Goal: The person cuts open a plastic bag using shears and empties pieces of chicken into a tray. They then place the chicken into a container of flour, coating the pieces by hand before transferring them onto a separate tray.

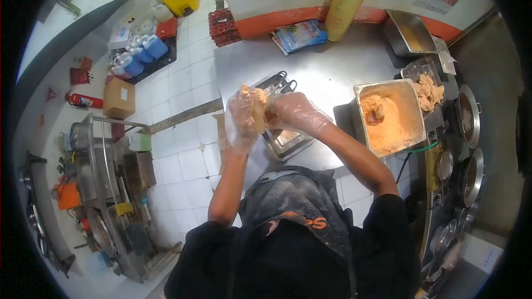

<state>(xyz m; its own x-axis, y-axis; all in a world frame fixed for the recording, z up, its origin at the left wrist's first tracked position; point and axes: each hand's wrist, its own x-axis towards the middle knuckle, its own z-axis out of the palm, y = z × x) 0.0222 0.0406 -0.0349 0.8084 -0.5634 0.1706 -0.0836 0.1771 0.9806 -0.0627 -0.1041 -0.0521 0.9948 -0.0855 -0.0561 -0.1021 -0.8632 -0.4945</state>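
Both hands wear clear plastic gloves dusted with orange flour. My left hand (242,115) is closed round a coated chicken piece (259,112), raised above a rectangular metal pan (285,152). At that piece's right edge, my right hand (296,112) has its fingers curled in and pinched on it; the fingertips are partly hidden. Black looped handles (288,84) stick out at the pan's far edge. To the right stands a deep metal container (419,105) of orange flour (390,127), with a darker clump in it. Several coated pieces (428,93) lie in a clear tray beside it.
On the steel table (338,72) stand a yellow roll (344,11), a blue-white packet (302,36) and another metal container (411,33). Round pans (470,116) line the right side. A metal rack (105,177) and jugs (141,55) are on the left.
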